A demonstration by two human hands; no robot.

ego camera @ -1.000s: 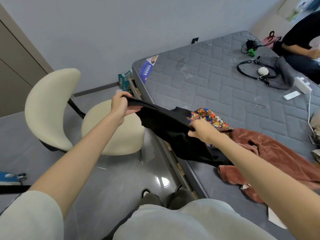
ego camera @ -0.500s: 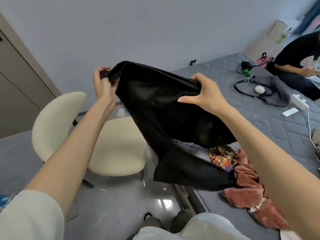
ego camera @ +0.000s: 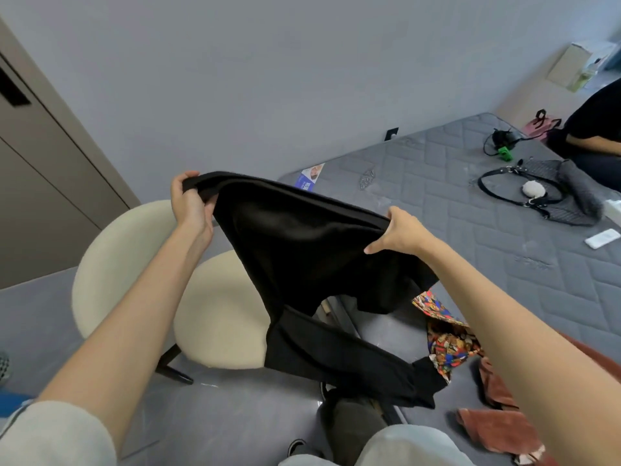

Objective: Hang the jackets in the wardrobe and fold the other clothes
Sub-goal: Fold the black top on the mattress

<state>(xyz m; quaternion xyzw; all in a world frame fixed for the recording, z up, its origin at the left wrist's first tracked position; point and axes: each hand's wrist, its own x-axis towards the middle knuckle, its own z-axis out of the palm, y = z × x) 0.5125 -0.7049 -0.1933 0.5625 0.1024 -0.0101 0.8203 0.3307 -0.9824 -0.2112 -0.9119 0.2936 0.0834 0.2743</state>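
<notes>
Cream chair [ego camera: 218, 314] on grey floor [ego camera: 235, 415], just beside the bed. Bare grey quilted mattress [ego camera: 470, 237], blue-white label [ego camera: 309, 178] at its near corner. On the mattress: grey handbag [ego camera: 568, 196] with black strap and white pompom [ego camera: 532, 189], white remote [ego camera: 602, 238], black cable with green plug [ego camera: 505, 153]. Pink bag [ego camera: 542, 124] at the far edge. Second person [ego camera: 598, 129] seated at right, partly cut off. Outlet [ego camera: 391, 133] on wall.

right hand [ego camera: 400, 230] fingers: partly behind black garment [ego camera: 302, 257] | person [ego camera: 598, 129]: cut by right edge
</notes>
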